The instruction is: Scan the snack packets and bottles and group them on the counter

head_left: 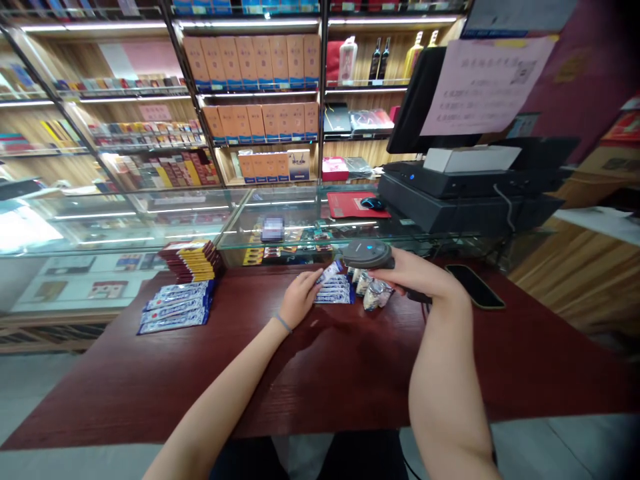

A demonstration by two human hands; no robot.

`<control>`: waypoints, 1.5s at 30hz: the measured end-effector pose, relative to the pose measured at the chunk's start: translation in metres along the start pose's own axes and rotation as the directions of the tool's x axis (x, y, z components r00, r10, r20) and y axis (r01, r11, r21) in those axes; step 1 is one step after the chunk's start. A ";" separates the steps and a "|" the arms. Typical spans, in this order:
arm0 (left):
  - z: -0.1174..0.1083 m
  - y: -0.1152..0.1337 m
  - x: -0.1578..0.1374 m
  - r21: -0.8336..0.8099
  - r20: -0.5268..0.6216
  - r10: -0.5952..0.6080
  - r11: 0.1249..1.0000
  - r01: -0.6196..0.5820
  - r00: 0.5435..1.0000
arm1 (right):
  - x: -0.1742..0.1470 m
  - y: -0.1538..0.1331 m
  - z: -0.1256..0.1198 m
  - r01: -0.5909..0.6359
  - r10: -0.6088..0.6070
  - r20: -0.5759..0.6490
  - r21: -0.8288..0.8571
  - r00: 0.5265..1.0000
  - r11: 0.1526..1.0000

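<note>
My right hand [407, 270] grips a dark barcode scanner [367, 253] with a blue light on top, its head pointing left. Just below the scanner's nose, my left hand [300, 293] is closed on one end of a slim blue-and-white packet [330, 271]. Under that packet lies a row of similar blue-and-white packets [334, 291] on the wooden table. Beside them, partly covered by the scanner, sit several small clear-and-white wrapped items [374, 295]; their kind is unclear.
More blue-and-white packets [176, 307] lie fanned at the left, before stacked dark-red and yellow boxes [193, 260]. A phone [475, 287] rests at the right. Behind the table [200, 387] stand a glass counter [235, 230], a mouse [373, 203] and a monitor [417, 100].
</note>
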State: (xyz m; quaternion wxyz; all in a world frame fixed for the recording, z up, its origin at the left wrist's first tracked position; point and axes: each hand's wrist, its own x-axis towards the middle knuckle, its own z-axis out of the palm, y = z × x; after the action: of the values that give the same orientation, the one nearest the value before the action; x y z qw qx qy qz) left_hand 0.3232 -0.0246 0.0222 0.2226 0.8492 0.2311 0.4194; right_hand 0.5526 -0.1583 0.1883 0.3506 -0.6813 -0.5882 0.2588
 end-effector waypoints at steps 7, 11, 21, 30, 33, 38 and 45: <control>-0.052 -0.031 -0.013 -0.717 -0.021 -0.618 0.557 0.419 0.786 | 0.020 -0.010 0.027 0.015 -0.012 0.078 -0.039 0.997 0.999; -0.083 -0.049 -0.029 -0.836 0.105 -0.727 0.305 0.456 0.678 | 0.032 -0.023 0.054 0.013 -0.007 0.081 -0.065 0.997 0.998; -0.111 -0.067 -0.047 -0.870 0.127 -0.784 0.206 0.448 0.607 | 0.053 -0.043 0.135 0.112 -0.095 0.079 -0.259 0.992 0.959; -0.112 -0.064 -0.045 -0.868 0.119 -0.788 0.213 0.449 0.604 | 0.055 -0.045 0.160 0.160 -0.128 0.126 -0.295 0.984 0.942; -0.112 -0.066 -0.045 -0.877 0.131 -0.792 0.188 0.443 0.597 | 0.054 -0.046 0.159 0.157 -0.129 0.117 -0.286 0.985 0.945; -0.111 -0.068 -0.045 -0.886 0.147 -0.792 0.161 0.436 0.593 | 0.053 -0.050 0.158 0.128 -0.094 0.126 -0.296 0.988 0.947; -0.120 -0.068 -0.042 -0.887 0.103 -0.769 0.216 0.407 0.631 | 0.049 -0.058 0.166 0.101 -0.067 0.123 -0.289 0.990 0.952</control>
State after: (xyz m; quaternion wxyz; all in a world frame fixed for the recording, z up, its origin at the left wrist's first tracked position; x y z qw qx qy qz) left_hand 0.1884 0.0273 0.0241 0.7063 0.3672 0.3396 0.5010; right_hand 0.3985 -0.0780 0.1335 0.2224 -0.6848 -0.6673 0.1907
